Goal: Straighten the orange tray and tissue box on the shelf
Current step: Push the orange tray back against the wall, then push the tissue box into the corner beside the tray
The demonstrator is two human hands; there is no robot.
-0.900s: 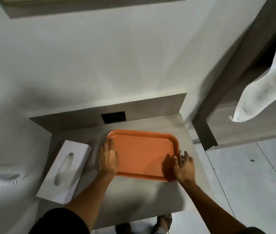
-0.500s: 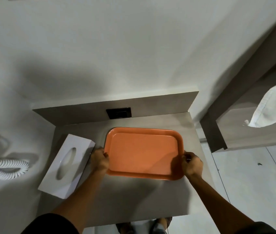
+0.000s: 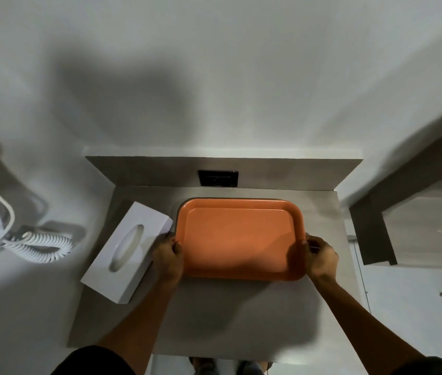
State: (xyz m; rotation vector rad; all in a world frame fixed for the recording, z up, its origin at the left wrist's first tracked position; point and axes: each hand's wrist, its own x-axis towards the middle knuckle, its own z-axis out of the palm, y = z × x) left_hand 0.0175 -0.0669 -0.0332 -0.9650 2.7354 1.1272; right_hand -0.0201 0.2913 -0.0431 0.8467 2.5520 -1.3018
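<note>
An orange tray [image 3: 238, 236] lies flat on the grey shelf [image 3: 214, 320], its long sides nearly parallel to the back panel. My left hand [image 3: 167, 255] grips the tray's left rim, thumb over the edge. My right hand [image 3: 320, 257] grips the right rim the same way. A white tissue box [image 3: 128, 251] with an oval slot sits at the shelf's left edge, turned at an angle, its near corner hanging past the edge. Its right side is close to my left hand.
A black wall socket [image 3: 218, 178] sits in the back panel just behind the tray. A white coiled phone cord [image 3: 38, 246] hangs on the wall to the left. A wooden cabinet [image 3: 417, 231] with a white cloth stands to the right. Pale floor tiles lie below it.
Both hands went from resting flat on the tray's ends to gripping its rims. The tray has turned from slightly skewed to nearly square with the back panel. The tissue box has not moved.
</note>
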